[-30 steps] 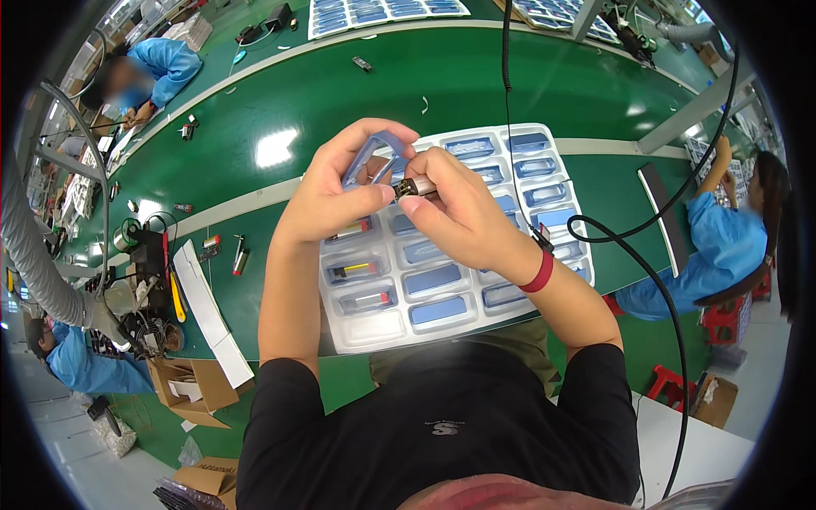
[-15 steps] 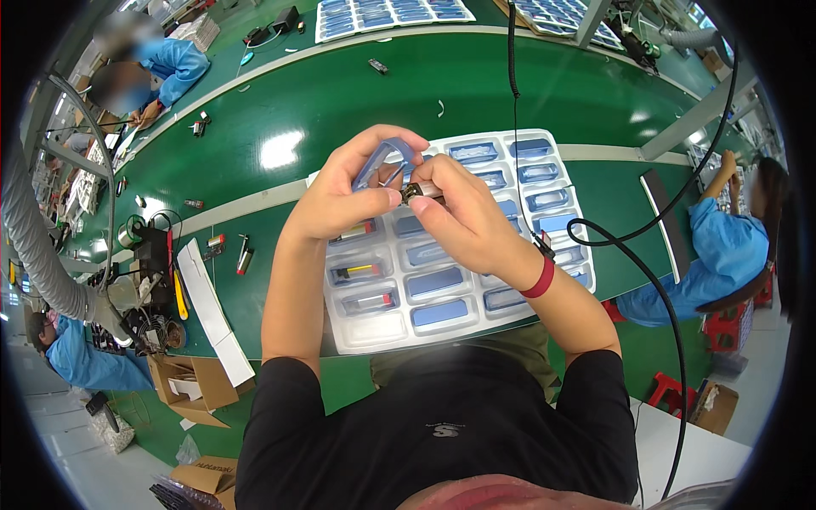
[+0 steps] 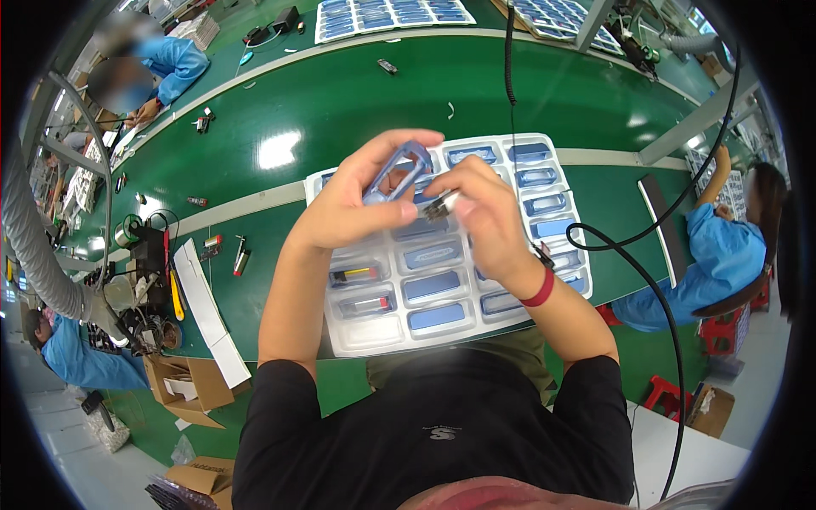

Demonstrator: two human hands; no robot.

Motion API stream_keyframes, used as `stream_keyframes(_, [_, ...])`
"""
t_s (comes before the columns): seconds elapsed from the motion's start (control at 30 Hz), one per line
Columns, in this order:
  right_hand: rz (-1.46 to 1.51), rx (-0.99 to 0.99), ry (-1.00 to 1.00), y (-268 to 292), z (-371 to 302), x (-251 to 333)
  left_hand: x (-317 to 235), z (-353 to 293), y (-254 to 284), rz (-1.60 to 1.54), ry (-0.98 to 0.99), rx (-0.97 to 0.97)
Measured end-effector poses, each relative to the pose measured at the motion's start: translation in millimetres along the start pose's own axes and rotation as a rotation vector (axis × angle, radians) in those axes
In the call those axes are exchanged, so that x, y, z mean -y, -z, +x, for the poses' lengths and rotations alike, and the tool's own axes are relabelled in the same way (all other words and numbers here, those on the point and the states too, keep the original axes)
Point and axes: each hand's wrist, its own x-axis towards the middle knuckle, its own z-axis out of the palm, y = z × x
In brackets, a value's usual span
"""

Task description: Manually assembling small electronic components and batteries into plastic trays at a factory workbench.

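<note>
My left hand (image 3: 353, 204) grips a blue rectangular plastic frame (image 3: 399, 168), tilted up above a white compartment tray (image 3: 374, 336). My right hand (image 3: 484, 217) pinches a small dark and silver part (image 3: 438, 206) right beside the frame's lower edge. The tray lies on the green bench in front of me and holds several blue pieces in its pockets, and two pockets at its left carry small dark parts with red and yellow ends (image 3: 355, 274). A red band circles my right wrist (image 3: 538, 291).
A black cable (image 3: 646, 280) hangs down at my right, crossing the tray's corner. Tools and a solder stand (image 3: 140, 246) sit at the left beside a white strip (image 3: 208, 319). People in blue coats work at the left (image 3: 170, 68) and right (image 3: 714, 255). More trays (image 3: 391, 17) lie across the bench.
The blue frame has come up into clear view in my left hand, and both hands have shifted slightly toward the tray's upper part. The small part stays pinched in my right hand.
</note>
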Motion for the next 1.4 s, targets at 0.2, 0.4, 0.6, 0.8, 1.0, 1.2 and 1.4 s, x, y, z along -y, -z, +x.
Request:
stream_keyframes(0.2, [0.337, -0.039, -0.338, 20.2, 3.3, 14.0, 2.1, 5.1, 3.6, -0.289, 0.106, -0.098])
stream_keyframes(0.4, [0.344, -0.017, -0.29, 34.2, 28.4, 14.2, 16.4, 12.4, 9.9, -0.001, 0.225, -0.073])
stream_keyframes(0.6, [0.423, -0.16, -0.284, 24.6, 31.5, 10.4, 31.8, 18.5, 7.3, 0.161, 0.019, -0.358])
stream_keyframes(0.8, [0.391, -0.19, -0.35, 20.0, 32.0, 0.3, 21.0, 17.1, 9.8, -0.134, 0.083, -0.292])
stream_keyframes(1.0, [0.277, -0.224, -0.304, 11.3, 32.5, -6.2, 22.1, 16.8, 2.0, -0.442, 0.041, -0.185])
stream_keyframes(1.2, [0.177, -0.258, -0.297, 8.0, 28.9, -12.1, 29.7, 16.5, 5.2, -0.527, 0.003, -0.116])
stream_keyframes(1.4, [0.195, -0.29, -0.282, 6.7, 25.2, -14.8, 33.0, 18.4, 1.5, -0.448, 0.013, -0.157])
